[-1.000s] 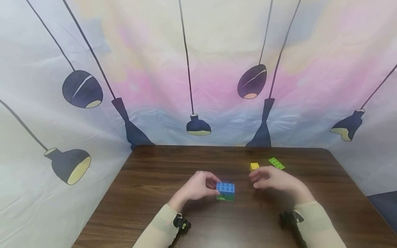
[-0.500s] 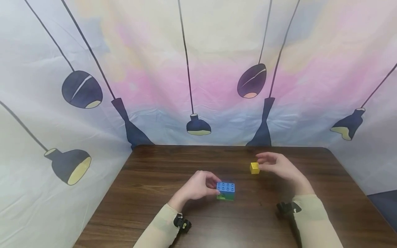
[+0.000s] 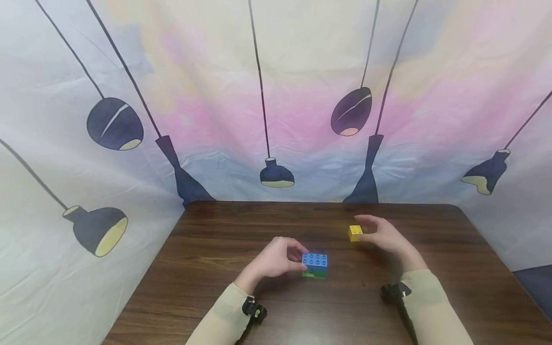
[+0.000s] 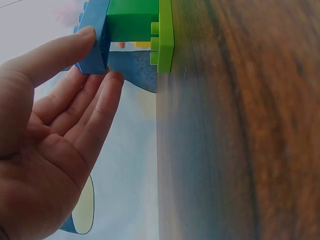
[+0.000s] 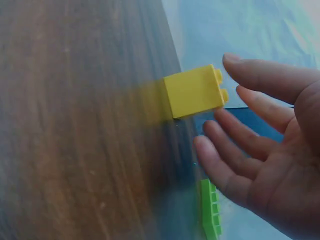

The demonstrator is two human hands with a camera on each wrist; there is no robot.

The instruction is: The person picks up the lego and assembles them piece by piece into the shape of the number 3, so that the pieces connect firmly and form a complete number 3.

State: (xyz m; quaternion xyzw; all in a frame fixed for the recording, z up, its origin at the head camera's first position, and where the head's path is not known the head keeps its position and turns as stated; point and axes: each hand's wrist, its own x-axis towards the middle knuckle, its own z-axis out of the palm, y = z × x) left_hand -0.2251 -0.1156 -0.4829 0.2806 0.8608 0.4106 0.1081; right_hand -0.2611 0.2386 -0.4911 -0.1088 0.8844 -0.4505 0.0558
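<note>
My left hand (image 3: 276, 258) pinches the left end of a blue building brick (image 3: 315, 259) between thumb and fingers. In the left wrist view, the blue brick tops a stack, over a green brick (image 4: 133, 20) and a lime plate (image 4: 165, 40) that rests on the table. My right hand (image 3: 385, 237) is beside a small yellow brick (image 3: 355, 233), thumb and fingers spread with nothing between them. The right wrist view has the yellow brick (image 5: 195, 91) upright, its studs close to the fingertips. Another lime plate (image 5: 210, 210) lies beyond it, hidden behind the right hand in the head view.
The brown wooden table (image 3: 241, 220) reaches back to a fabric backdrop (image 3: 302, 120) printed with hanging lamps. Each sleeve carries a small black wrist camera (image 3: 254, 310).
My right hand has gone from in front of the yellow brick to its right side, covering the loose lime plate, then dipped slightly nearer. My left hand and the stack stay put.
</note>
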